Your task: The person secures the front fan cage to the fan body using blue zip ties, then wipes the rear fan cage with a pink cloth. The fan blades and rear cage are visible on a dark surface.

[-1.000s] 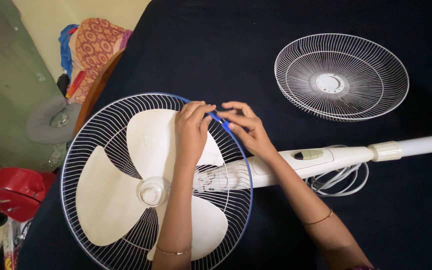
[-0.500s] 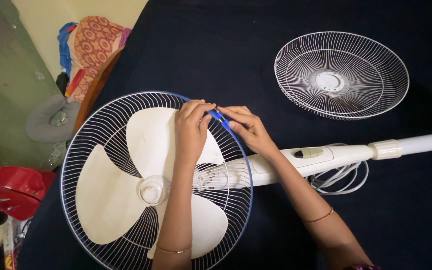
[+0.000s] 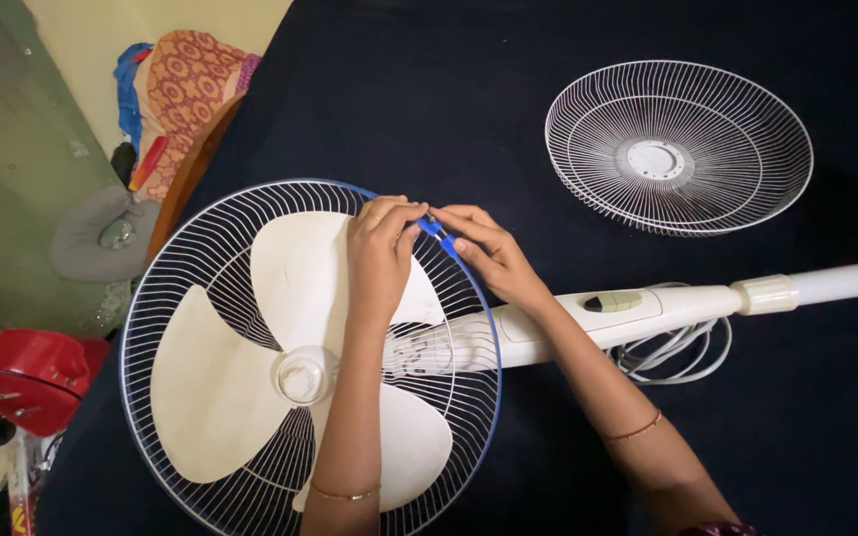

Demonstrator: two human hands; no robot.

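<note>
A pedestal fan lies on its side across a dark cloth-covered surface (image 3: 469, 109); its rear wire guard (image 3: 176, 298) faces up with the 3 cream blades (image 3: 290, 328) sitting inside it and a clear hub cap (image 3: 302, 378) at the centre; a blue rim band (image 3: 494, 347) runs round the guard's edge. Both hands meet at the upper right of that rim; the left hand (image 3: 381, 260) reaches across the blades and pinches the small blue clip (image 3: 436, 234) between thumb and fingertips; the right hand (image 3: 489, 256) closes on the same clip from the other side, fingers curled tight around it; so both grips are closed on the clip, which sits right on the rim band. The white motor housing and neck (image 3: 548, 323) run off to the right into the pole (image 3: 846, 283), with the coiled white cord (image 3: 682, 357) lying beneath; the detached front guard (image 3: 677, 149) rests well apart at the upper right.

The risk I see is the clip itself; it is small and pinched at fingertip ends, so it could spring loose and drop through the wires under the blades; a hard pull might also bend the thin rim wires, or the left forearm could press on a blade and strain it.
</note>
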